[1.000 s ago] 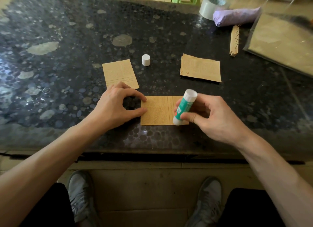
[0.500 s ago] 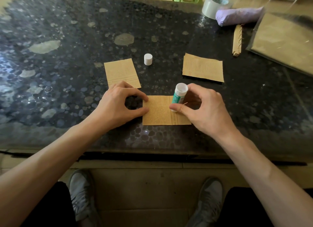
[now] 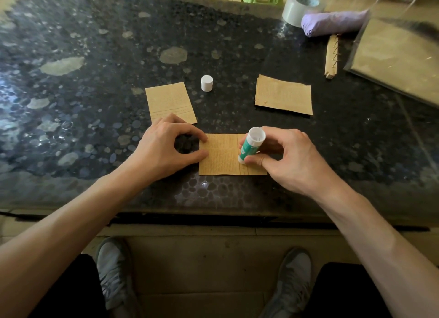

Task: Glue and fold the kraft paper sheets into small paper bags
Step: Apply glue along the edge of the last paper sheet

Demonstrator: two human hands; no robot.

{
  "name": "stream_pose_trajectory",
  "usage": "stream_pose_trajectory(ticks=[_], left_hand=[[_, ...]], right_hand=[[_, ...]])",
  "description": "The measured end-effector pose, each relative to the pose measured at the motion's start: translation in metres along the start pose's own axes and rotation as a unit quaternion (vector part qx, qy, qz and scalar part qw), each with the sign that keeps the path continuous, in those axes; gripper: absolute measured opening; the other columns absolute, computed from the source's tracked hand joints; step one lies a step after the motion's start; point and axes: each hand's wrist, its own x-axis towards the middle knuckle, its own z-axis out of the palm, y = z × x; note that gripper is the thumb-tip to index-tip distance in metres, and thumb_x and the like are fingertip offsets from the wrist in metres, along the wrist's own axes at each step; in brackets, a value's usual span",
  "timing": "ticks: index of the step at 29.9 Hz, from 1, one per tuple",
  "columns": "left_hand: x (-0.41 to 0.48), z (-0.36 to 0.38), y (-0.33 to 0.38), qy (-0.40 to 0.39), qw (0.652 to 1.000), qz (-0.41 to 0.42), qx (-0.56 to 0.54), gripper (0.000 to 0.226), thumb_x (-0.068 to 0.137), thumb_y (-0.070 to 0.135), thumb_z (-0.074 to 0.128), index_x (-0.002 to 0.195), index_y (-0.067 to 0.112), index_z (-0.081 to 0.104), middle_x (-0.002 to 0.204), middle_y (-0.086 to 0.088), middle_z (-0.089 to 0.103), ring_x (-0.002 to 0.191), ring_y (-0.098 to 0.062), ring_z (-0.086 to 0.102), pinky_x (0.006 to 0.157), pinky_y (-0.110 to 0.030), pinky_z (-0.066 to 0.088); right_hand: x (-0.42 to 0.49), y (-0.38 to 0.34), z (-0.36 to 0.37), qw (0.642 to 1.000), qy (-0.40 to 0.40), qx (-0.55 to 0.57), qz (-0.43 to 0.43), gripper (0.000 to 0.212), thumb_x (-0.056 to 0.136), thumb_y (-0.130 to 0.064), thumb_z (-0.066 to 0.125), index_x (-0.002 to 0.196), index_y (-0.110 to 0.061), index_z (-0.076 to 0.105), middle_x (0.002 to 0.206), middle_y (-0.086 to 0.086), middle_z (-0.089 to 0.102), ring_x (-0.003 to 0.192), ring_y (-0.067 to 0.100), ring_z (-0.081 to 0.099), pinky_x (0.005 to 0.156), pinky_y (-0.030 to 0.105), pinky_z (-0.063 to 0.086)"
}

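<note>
Your left hand (image 3: 166, 146) grasps nothing: thumb and forefinger tips press down the left edge of the kraft sheet (image 3: 221, 156), which lies flat at lower centre of the frame near the table (image 3: 95, 44) edge. Your right hand (image 3: 289, 158) grips the glue stick (image 3: 251, 145), tip down on the narrow strip right of the crease. Draw it along that strip in one even pass, staying right of the line, with the left fingertips firm so the paper cannot skid. Nothing blocks the stroke. The white cap (image 3: 206, 83) stands above centre, well apart; the folded piece (image 3: 169, 101) lies just above your left hand, so mind your knuckles. The spare sheets (image 3: 283, 95) wait upper right of centre; the tape roll (image 3: 300, 8) and purple bundle (image 3: 335, 22) sit at far upper right
</note>
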Motion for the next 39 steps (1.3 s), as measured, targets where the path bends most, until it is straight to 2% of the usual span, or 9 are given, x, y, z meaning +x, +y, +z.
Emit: stream_pose_trajectory(ticks=[3, 8, 13, 17, 20, 24, 29, 33, 39], left_hand=[[0.0, 0.0, 0.0, 0.001, 1.0, 0.003, 0.0, 0.037, 0.075, 0.059, 0.072, 0.108, 0.042, 0.073, 0.112, 0.008, 0.053, 0.113, -0.013, 0.048, 0.102, -0.047, 0.046], [0.0, 0.0, -0.001, -0.002, 1.0, 0.005, 0.0, 0.035, 0.076, 0.058, 0.074, 0.108, 0.044, 0.073, 0.113, 0.008, 0.053, 0.114, -0.015, 0.048, 0.102, -0.048, 0.045], [0.0, 0.0, 0.0, -0.005, 1.0, 0.002, -0.002, 0.039, 0.073, 0.06, 0.07, 0.108, 0.043, 0.073, 0.113, 0.007, 0.053, 0.113, -0.015, 0.048, 0.103, -0.047, 0.045], [0.001, 0.0, -0.001, -0.004, 1.0, 0.003, -0.004, 0.037, 0.074, 0.059, 0.072, 0.107, 0.043, 0.073, 0.112, 0.007, 0.054, 0.113, -0.016, 0.049, 0.103, -0.048, 0.045], [0.001, 0.0, -0.001, -0.004, 1.0, 0.004, -0.003, 0.036, 0.075, 0.058, 0.073, 0.107, 0.044, 0.073, 0.113, 0.007, 0.054, 0.113, -0.015, 0.048, 0.103, -0.048, 0.045], [0.001, -0.001, 0.0, -0.005, 1.0, 0.001, -0.002, 0.039, 0.073, 0.06, 0.07, 0.108, 0.044, 0.073, 0.112, 0.008, 0.053, 0.113, -0.014, 0.048, 0.103, -0.046, 0.044], [0.0, -0.001, 0.001, -0.008, 1.0, 0.0, -0.001, 0.04, 0.073, 0.061, 0.069, 0.108, 0.043, 0.073, 0.113, 0.008, 0.053, 0.114, -0.015, 0.047, 0.103, -0.047, 0.045], [0.0, 0.0, 0.0, -0.004, 1.0, 0.002, 0.0, 0.037, 0.075, 0.058, 0.072, 0.109, 0.043, 0.073, 0.114, 0.008, 0.053, 0.114, -0.014, 0.047, 0.103, -0.046, 0.044], [0.0, 0.0, 0.001, -0.002, 1.0, 0.002, -0.001, 0.035, 0.076, 0.056, 0.074, 0.108, 0.042, 0.073, 0.113, 0.008, 0.053, 0.114, -0.014, 0.047, 0.103, -0.045, 0.044]], right_hand=[[-0.003, 0.0, -0.002, 1.0, -0.001, -0.001, 0.0, 0.03, 0.085, -0.036, 0.083, 0.113, -0.03, 0.074, 0.109, -0.021, 0.073, 0.108, -0.006, 0.066, 0.095, 0.013, 0.051], [-0.004, 0.0, -0.005, 1.0, -0.026, 0.002, -0.002, 0.029, 0.086, -0.035, 0.082, 0.113, -0.031, 0.073, 0.111, -0.02, 0.073, 0.11, -0.003, 0.065, 0.099, 0.021, 0.052], [-0.005, 0.001, -0.01, 0.998, -0.068, 0.015, -0.008, 0.03, 0.087, -0.027, 0.082, 0.115, -0.033, 0.074, 0.114, -0.022, 0.072, 0.113, -0.006, 0.064, 0.098, 0.016, 0.051], [-0.006, -0.001, -0.013, 0.995, -0.093, 0.036, -0.005, 0.031, 0.087, -0.021, 0.083, 0.114, -0.034, 0.075, 0.114, -0.022, 0.074, 0.114, -0.005, 0.065, 0.103, 0.026, 0.053], [-0.007, -0.003, -0.016, 0.993, -0.109, 0.043, 0.001, 0.029, 0.087, -0.02, 0.083, 0.111, -0.033, 0.076, 0.111, -0.021, 0.074, 0.112, -0.005, 0.066, 0.104, 0.026, 0.052], [-0.008, 0.001, -0.015, 0.994, -0.034, 0.094, 0.034, 0.027, 0.088, -0.023, 0.081, 0.115, -0.026, 0.075, 0.11, -0.016, 0.076, 0.108, -0.004, 0.068, 0.099, 0.02, 0.054], [-0.001, 0.008, -0.008, 0.992, 0.106, 0.039, 0.055, 0.031, 0.085, -0.039, 0.082, 0.11, -0.026, 0.072, 0.104, -0.02, 0.072, 0.101, -0.005, 0.068, 0.084, 0.012, 0.054], [0.001, 0.007, -0.001, 0.992, 0.121, -0.009, 0.038, 0.034, 0.084, -0.046, 0.082, 0.107, -0.025, 0.069, 0.102, -0.02, 0.071, 0.098, -0.005, 0.067, 0.085, 0.018, 0.055], [0.002, 0.007, -0.003, 0.995, 0.092, -0.036, 0.027, 0.029, 0.085, -0.044, 0.081, 0.107, -0.028, 0.069, 0.097, -0.028, 0.066, 0.098, -0.01, 0.064, 0.081, 0.005, 0.046]])
